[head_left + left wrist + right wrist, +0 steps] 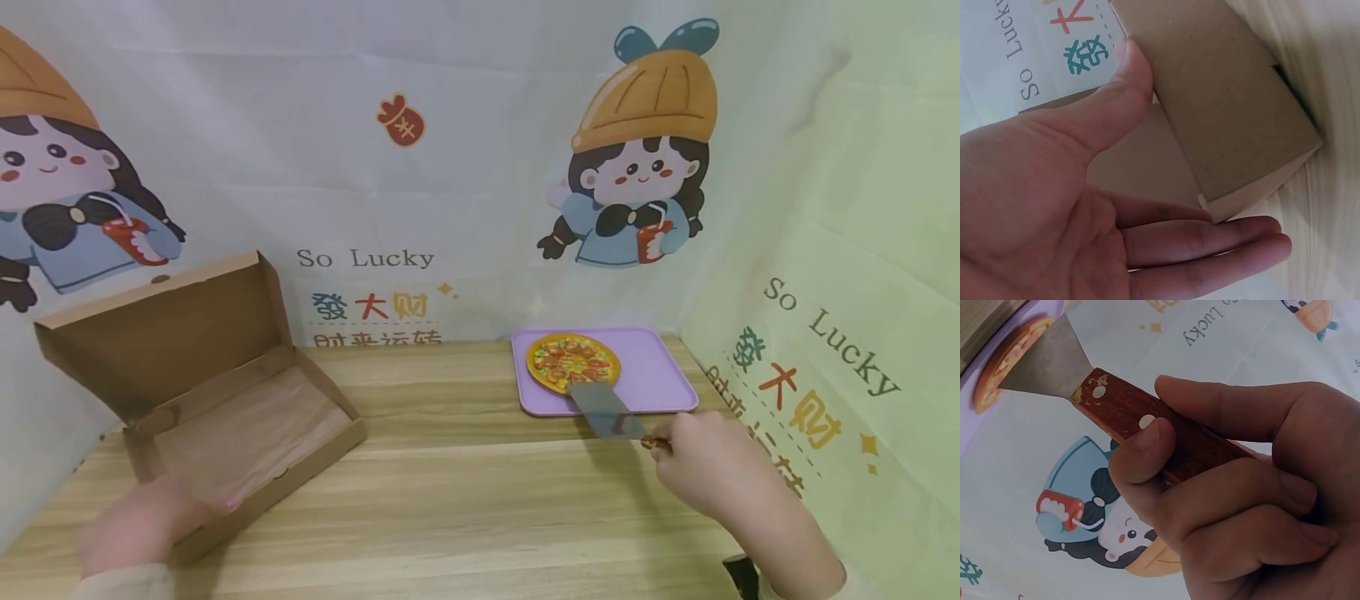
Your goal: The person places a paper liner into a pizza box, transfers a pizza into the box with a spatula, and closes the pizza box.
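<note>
Wood-grain tabletop (pixel 465 508), running broad through the near centre. Brown cardboard box (pixel 318 461), left, lid raised. Lilac rectangular tray (pixel 652 367), right, along the table's far edge. Round yellow-rimmed pizza (pixel 570 358), on the tray's left half. Wooden-handled metal spatula (pixel 603 408), tip at the pizza's near edge. Right hand (pixel 708 462): grips the handle. Left hand (pixel 142 521): fingers straight, at the box's near corner.

- a makeshift desk (pixel 487 500) corner, screened by sheeting (pixel 480 183); whether home or workplace cannot be told
- the pale, creased sheeting hangs behind the desk and along its right side
- cartoon figures (pixel 637 200) in orange hats and "so lucky" lettering (pixel 366 258) are printed on it
- the desk top shows wood grain
</note>
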